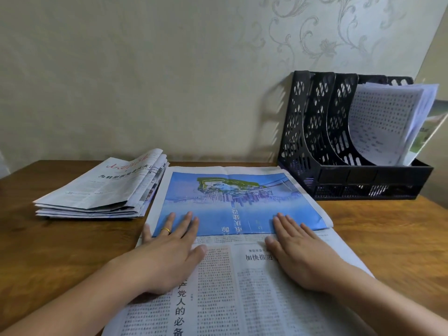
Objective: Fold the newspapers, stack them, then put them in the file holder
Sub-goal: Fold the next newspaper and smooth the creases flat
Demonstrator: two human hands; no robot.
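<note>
Both hands are lying flat on an open newspaper (240,275) that is spread across the wooden table (48,251). The left hand (169,248), wearing a gold ring (165,230), is pressing with straight, spread fingers near the sheet's left edge; the right hand (298,248) is pressing the same way toward the right. Neither hand is curling round or pinching anything. The fingertips of both are reaching onto the blue picture panel (232,202), which is lying on the far half of the sheet, its near edge running between the 2 hands.

Judged from this pose, the step in hand is flattening a fold. To do it well, the palms should be sliding outward from the middle along the fold line, keeping the panel's edges square with the sheet beneath, so that no air pocket or skewed crease is left before the next fold.

A stack of folded newspapers (104,190) is resting on the table to the left, just beside the open sheet.

The black mesh file holder (312,141) is standing at the back right against the wall, well apart from the stack. It is showing several upright slots: the left ones are appearing empty, while the rightmost is already holding printed papers (383,122) that are leaning and curling outward.
</note>
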